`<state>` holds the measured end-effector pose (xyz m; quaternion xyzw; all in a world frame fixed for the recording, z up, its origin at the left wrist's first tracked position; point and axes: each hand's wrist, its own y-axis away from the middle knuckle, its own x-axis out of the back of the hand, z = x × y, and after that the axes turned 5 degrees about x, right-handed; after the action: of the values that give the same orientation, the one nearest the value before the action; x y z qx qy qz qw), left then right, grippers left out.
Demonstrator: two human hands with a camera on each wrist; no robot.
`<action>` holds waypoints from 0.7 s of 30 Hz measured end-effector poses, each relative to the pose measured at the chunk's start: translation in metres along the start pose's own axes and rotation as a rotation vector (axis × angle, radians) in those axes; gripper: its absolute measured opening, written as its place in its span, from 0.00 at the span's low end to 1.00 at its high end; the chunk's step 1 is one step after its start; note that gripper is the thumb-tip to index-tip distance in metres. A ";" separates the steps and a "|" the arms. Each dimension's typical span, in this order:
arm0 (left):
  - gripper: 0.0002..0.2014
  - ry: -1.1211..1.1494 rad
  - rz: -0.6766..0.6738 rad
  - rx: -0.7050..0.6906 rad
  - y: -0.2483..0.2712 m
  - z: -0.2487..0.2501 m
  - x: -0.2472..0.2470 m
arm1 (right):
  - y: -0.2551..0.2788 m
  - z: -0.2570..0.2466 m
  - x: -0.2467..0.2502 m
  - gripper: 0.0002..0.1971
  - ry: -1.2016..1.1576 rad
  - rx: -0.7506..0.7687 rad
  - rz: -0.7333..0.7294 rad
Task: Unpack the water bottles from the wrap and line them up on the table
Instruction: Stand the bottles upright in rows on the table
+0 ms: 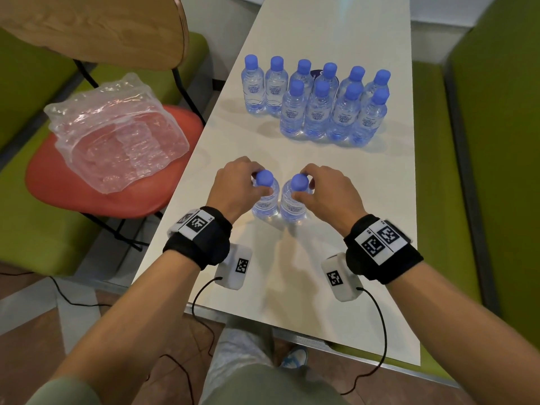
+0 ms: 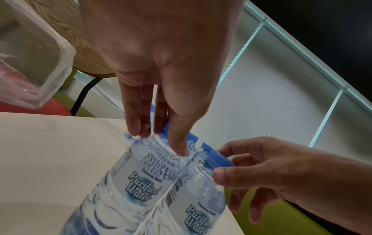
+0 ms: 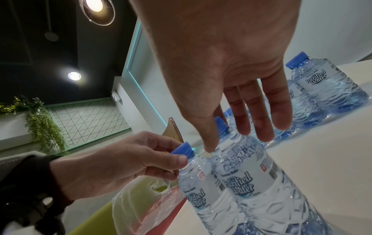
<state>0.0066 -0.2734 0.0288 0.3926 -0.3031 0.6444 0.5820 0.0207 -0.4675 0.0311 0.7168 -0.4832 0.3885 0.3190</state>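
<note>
Two clear water bottles with blue caps stand side by side on the white table (image 1: 321, 273), close to me. My left hand (image 1: 252, 185) pinches the left bottle (image 1: 264, 204) at its neck, just under the cap. My right hand (image 1: 305, 186) pinches the right bottle (image 1: 292, 209) the same way. The left wrist view shows my left hand (image 2: 161, 139) with its thumb and fingers on the left bottle (image 2: 141, 178). In the right wrist view my right hand (image 3: 227, 138) is on the right bottle (image 3: 247, 178). Several more bottles (image 1: 317, 103) stand in two rows farther back. The empty wrap (image 1: 117, 138) lies on a red chair.
The red chair (image 1: 73, 194) with a wooden back (image 1: 96, 27) stands at the table's left edge. Green benches (image 1: 496, 171) run along both sides. Bare tabletop lies between the near pair and the back rows, and to their right.
</note>
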 end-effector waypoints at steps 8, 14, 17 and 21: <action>0.17 0.036 -0.025 -0.031 -0.007 -0.002 -0.003 | -0.012 -0.001 -0.004 0.16 -0.030 0.005 -0.051; 0.14 0.067 0.011 0.025 -0.049 -0.004 0.011 | -0.060 -0.012 0.000 0.18 -0.052 0.032 -0.043; 0.15 0.067 0.036 0.046 -0.076 -0.008 0.018 | -0.089 -0.018 0.000 0.17 -0.049 0.042 -0.028; 0.14 0.062 0.093 0.070 -0.114 -0.017 0.024 | -0.135 -0.025 0.004 0.18 -0.052 0.059 -0.011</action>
<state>0.1165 -0.2303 0.0332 0.3778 -0.2801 0.6928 0.5466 0.1427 -0.4039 0.0362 0.7386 -0.4755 0.3820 0.2870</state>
